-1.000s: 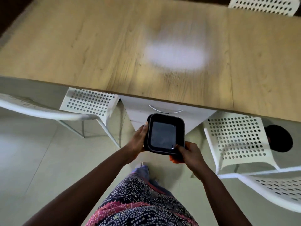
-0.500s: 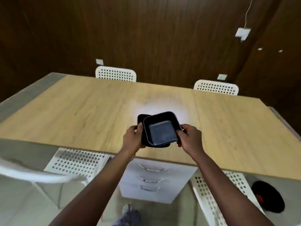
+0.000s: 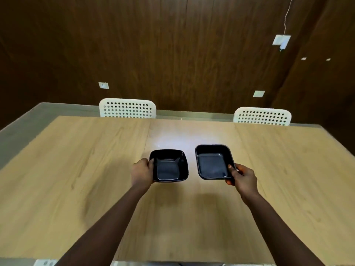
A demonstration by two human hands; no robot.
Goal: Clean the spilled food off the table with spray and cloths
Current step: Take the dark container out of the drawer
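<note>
Dark wood panelling closes off the far wall, and in front of it a long table [image 3: 76, 189] of pale, matt wood grain fills the room, with two white perforated chair backs [image 3: 127, 108] showing past its far edge at eleven and one o'clock. No spill, spray or cloth is visible anywhere on it.

At the table's centre, the left hand [image 3: 142, 172] grips the nine o'clock rim of a glossy black square bowl [image 3: 170, 167], thumb hooked over the edge. Just beside it, not touching, sits a black tray [image 3: 214, 163], shallow, rounded at the corners, its long axis running roughly six to twelve. The right hand [image 3: 242, 176] pinches its four o'clock corner, thumb on the rim, fingers curled beneath.

Both dishes look empty. Whether they rest on the wood or hover above it, I cannot tell; setting them down seems the step in hand.
</note>
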